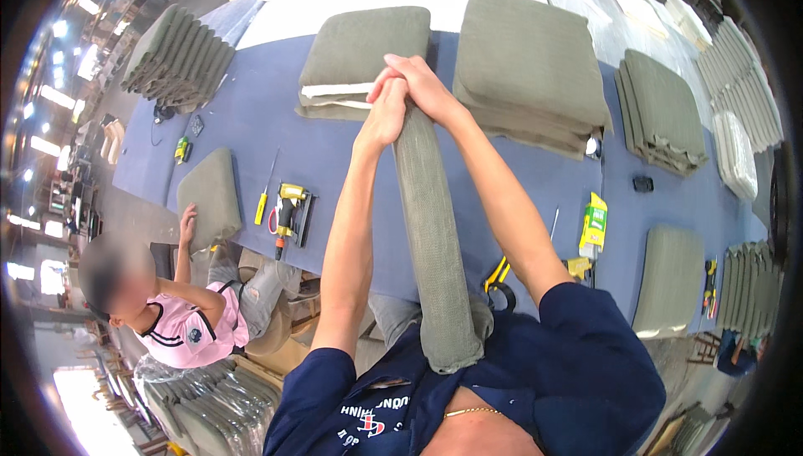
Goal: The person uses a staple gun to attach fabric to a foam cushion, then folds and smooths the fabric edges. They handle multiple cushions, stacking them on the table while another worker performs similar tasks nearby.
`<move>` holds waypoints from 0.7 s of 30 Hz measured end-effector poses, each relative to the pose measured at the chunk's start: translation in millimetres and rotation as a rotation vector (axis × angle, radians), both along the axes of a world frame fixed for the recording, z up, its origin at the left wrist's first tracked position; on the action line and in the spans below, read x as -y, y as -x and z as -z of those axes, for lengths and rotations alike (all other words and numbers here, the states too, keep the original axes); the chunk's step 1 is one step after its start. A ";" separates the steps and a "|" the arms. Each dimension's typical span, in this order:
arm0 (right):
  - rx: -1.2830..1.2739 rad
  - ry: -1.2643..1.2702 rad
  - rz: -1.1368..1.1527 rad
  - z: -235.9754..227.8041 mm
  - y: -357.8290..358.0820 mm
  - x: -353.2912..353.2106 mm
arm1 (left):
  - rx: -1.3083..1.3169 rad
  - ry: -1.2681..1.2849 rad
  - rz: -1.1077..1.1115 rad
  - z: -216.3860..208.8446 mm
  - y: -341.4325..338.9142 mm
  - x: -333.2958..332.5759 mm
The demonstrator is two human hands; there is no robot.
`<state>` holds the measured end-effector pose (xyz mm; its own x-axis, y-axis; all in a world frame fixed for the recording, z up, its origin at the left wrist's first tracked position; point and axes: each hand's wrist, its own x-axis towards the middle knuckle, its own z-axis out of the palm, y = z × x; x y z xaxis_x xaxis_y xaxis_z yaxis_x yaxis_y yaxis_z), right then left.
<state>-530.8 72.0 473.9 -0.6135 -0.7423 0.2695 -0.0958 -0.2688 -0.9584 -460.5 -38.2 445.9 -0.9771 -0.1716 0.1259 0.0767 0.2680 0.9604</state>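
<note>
An olive-green fabric cushion [427, 230] stands on its narrow edge, running from my torso away across the blue-covered table [276, 134]. My left hand [387, 117] grips its far end. Over the same end lies my right hand [425, 89], its fingers overlapping the left ones. The near end of the cushion rests against my shirt, with loose cloth bunched there. Just beyond my hands sits a stack of green cushions [368, 42] with white padding showing at its side. A taller cushion stack [531, 63] is to the right of it.
A staple gun [290, 212] and yellow screwdriver [261, 208] lie left of my left forearm. Yellow-handled scissors [499, 279] and a green-yellow packet [594, 223] are at the right. A co-worker in pink [188, 326] touches a cushion [209, 197] at the left. More cushion piles [665, 109] stand right.
</note>
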 end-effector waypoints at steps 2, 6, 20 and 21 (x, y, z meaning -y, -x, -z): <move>-0.152 -0.051 0.163 -1.0 -7.7 -8.4 | -0.034 -0.115 -0.074 7.9 -6.7 -16.3; -0.346 -0.178 0.325 -18.7 -37.4 -16.7 | -0.146 -0.299 -0.183 -1.2 -35.6 -42.3; -0.583 -0.009 0.418 -14.1 -126.8 -49.5 | -0.410 0.074 -0.318 101.1 -124.5 -23.9; -0.604 0.005 0.439 -10.5 -130.2 -52.4 | -0.357 0.062 -0.351 103.9 -132.8 -27.7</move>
<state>-400.7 124.4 484.4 -0.5970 -0.4611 0.6565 -0.7051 -0.0889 -0.7036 -327.8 -10.5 342.0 -0.7559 -0.4639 0.4620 0.2924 0.3922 0.8722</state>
